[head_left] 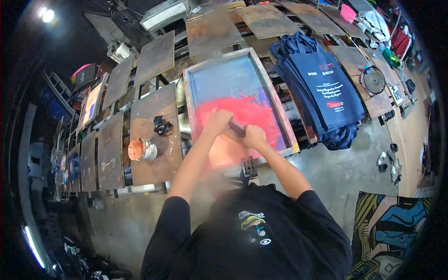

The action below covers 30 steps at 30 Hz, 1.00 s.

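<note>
Both my hands grip a squeegee point(237, 127) by its dark handle, inside a wooden-framed printing screen point(224, 74). My left hand point(218, 122) is closed round its left end. On the other end, my right hand point(254, 136) is wrapped. Red ink point(249, 112) is spread across the middle and lower mesh, around and beyond the squeegee; the upper mesh looks blue-grey. The blade is mostly hidden by my hands and arms. At the frame's near edge sits a dark metal clamp point(249, 167), close to my body.
Right of the screen lies a stack of navy printed bags point(322, 88). On a board point(140, 172) to the left stand an ink-smeared tub point(142, 150) and a crumpled black piece point(162, 125). A round black racket-like object point(373, 80) lies farther right. More flat boards point(212, 32) line the back.
</note>
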### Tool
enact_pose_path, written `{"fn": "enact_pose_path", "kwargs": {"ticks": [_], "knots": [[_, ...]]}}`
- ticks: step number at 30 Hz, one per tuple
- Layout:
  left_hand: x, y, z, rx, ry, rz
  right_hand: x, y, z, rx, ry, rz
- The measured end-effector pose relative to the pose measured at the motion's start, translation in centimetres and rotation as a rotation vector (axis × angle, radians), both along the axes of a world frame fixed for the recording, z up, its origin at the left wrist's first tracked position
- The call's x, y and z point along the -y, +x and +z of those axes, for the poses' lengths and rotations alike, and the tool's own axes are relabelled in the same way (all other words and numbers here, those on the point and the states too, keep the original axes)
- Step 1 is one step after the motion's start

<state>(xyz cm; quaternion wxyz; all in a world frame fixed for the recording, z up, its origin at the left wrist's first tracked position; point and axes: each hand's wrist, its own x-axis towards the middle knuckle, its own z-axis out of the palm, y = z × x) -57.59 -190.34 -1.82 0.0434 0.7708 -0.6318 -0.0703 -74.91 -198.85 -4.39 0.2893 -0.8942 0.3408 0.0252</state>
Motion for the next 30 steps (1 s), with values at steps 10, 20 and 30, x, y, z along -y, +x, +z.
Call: {"fn": "enact_pose_path", "kwargs": {"ticks": [10,20,30], "knots": [[8.8,-5.0,-2.2,0.088,0.009,-0.295,2.8,-7.2,-0.4,-0.016,-0.095,-0.246],[3.1,3.3,-5.3,0.077,0.006,-0.254,-5.3,1.7,-5.1,0.11,0.018,-0.397],[1.6,3.1,0.1,-0.02,-0.12,-0.416,-7.0,1.2,0.3,0.147,-0.063,-0.463]]}}
